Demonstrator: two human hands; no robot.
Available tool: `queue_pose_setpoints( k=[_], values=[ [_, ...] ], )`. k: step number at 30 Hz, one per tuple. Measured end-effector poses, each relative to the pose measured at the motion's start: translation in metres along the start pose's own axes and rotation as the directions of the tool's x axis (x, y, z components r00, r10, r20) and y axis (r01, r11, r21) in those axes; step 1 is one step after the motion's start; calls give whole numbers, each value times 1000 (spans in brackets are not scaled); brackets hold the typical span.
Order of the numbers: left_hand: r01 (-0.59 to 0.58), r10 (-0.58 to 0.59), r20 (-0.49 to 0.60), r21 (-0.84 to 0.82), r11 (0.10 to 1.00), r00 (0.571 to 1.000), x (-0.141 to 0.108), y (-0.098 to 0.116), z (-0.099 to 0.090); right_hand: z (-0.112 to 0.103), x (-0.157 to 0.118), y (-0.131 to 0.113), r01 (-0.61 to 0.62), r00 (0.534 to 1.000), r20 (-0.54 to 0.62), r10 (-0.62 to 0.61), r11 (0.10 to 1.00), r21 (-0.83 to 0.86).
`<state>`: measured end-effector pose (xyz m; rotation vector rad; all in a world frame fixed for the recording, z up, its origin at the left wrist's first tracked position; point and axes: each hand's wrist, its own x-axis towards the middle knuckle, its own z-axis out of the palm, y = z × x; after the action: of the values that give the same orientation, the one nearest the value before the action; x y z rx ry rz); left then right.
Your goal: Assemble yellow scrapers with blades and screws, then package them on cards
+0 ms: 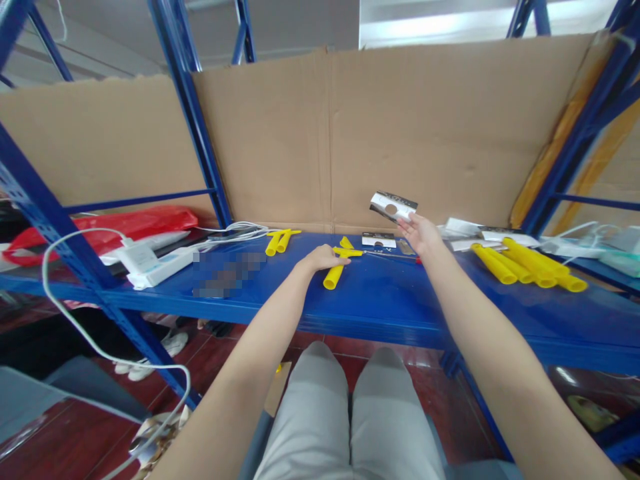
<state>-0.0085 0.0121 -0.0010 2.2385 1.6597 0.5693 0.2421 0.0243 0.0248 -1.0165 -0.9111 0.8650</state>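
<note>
My left hand (323, 257) is closed on a yellow T-shaped plastic piece (333, 276), whose hollow tube end points toward me on the shelf. Raised above the shelf, my right hand (420, 233) pinches a black-and-white printed card (393, 207) with a round cut-out. Below that card, another printed card (379, 239) lies flat, close to a small yellow part (345, 243). A thin metal rod (393, 256) with a red end stretches across the shelf between my hands.
Two yellow T-shaped pieces (282, 242) lie at the left back. Several yellow tubes (533, 263) and white card packaging (463, 230) are on the right. A white power strip (163, 267) with cables sits left, before a red bag (150, 223). Cardboard (425, 133) walls the back of the blue shelf (280, 293).
</note>
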Motion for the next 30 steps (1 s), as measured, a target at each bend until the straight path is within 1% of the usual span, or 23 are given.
queue_pose_setpoints(
  k=[2,4,7,10,12,14,16,18,20,23,25,28,30],
  values=[
    [-2,2,26,11,1000,1000,-2,2,-1,1,-2,-1,-11,1000,0,11,999,36],
    [8,-8,16,4,1000,1000,-3,4,-1,2,-4,-1,-22,1000,-5,23,997,70],
    [36,-36,-4,-33,999,999,-5,6,-2,3,-6,-1,-16,1000,-2,16,999,51],
    [85,-87,-6,-123,989,996,-6,7,-4,3,-7,-1,-34,999,2,34,996,86],
    [102,-103,6,-242,965,995,-9,9,-5,3,-8,-1,-62,998,0,62,988,141],
    [119,-114,36,-386,915,993,-12,12,-8,4,-9,-2,-76,997,3,77,984,162],
    [157,-146,61,-495,854,987,-15,15,-11,4,-9,-2,-74,997,15,72,986,150],
    [190,-193,52,-554,811,980,-16,17,-12,4,-10,-2,-64,998,20,62,988,138],
    [204,-248,10,-602,772,969,-13,16,-12,5,-10,-2,-69,998,14,68,986,153],
    [203,-348,-71,-697,688,935,-4,12,-9,6,-12,-3,-110,993,-5,114,970,219],
    [194,-409,-107,-755,626,906,1,8,-7,7,-14,-4,-131,991,-2,136,961,242],
    [173,-487,-145,-817,550,862,8,3,-5,8,-16,-5,-134,991,20,133,965,227],
    [155,-518,-157,-847,508,841,12,0,-3,9,-17,-5,-138,990,32,134,969,207]
  ],
)
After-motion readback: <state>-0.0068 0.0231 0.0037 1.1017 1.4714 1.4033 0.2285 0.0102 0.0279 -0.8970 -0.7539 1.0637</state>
